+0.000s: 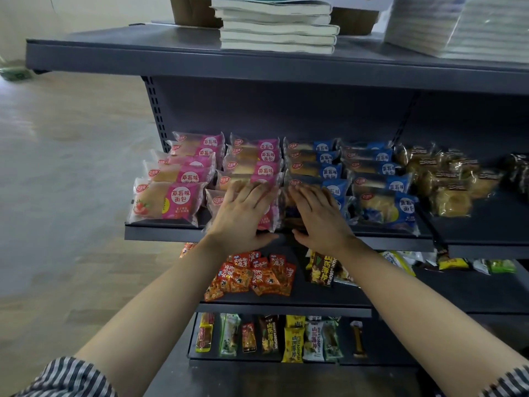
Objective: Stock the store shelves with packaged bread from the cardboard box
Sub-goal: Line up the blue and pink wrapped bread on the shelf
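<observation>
A dark metal shelf (171, 234) holds rows of packaged bread: pink strawberry packs (169, 200) on the left, blue blueberry packs (385, 209) to the right. My left hand (243, 214) lies flat with straight fingers on the front pink pack (270, 220) of the second row. Beside it, my right hand (319, 216) presses flat on the front blue pack (345, 209) of the third row. Both thumbs hang over the shelf's front edge. No cardboard box shows near my hands.
Brown clear-wrapped buns (449, 181) fill the shelf to the right. Lower shelves carry orange snack packets (252, 275) and yam chip bags (293, 342). A stack of books (276, 27) sits on the top shelf. Wooden floor (65, 181) spreads to the left.
</observation>
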Tool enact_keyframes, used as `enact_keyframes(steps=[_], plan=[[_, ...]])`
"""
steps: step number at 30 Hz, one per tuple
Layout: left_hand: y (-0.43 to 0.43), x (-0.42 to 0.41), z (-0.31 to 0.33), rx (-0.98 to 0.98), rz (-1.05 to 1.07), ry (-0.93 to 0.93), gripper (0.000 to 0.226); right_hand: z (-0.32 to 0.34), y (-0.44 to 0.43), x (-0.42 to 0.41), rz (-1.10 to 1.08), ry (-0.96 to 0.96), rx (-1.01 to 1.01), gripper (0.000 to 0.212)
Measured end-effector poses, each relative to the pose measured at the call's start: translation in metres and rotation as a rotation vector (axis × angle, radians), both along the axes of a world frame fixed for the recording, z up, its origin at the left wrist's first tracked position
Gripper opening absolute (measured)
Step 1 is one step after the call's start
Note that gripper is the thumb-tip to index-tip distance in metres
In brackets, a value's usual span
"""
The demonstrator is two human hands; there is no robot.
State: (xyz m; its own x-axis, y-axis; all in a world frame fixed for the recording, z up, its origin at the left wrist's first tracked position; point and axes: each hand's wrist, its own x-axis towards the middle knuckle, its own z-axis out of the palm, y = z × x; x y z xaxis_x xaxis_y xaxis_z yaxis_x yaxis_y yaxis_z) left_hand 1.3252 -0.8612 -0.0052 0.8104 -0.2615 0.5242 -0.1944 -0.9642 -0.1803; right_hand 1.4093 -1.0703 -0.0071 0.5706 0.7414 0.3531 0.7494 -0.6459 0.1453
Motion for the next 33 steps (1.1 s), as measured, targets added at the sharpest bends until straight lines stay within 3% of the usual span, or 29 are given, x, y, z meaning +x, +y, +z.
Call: enact_keyframes(steps=[7,18,27,33], plan=[[-0.034,0.019,-0.012,0.129,-0.003,-0.002,0.077,0.002,-0.028,0.009,-0.049,0.022,-0.007,0.093],[-0.043,0.035,-0.015,0.121,0.057,-0.041,0.078,0.008,-0.046,0.025,-0.014,0.01,-0.014,0.077],[-0.043,0.033,-0.016,0.083,0.036,0.048,0.078,0.001,-0.036,0.018,0.006,0.041,0.014,0.094],[-0.032,0.02,-0.008,0.056,0.052,0.049,0.081,0.006,-0.011,0.009,0.087,0.074,0.09,0.09]])
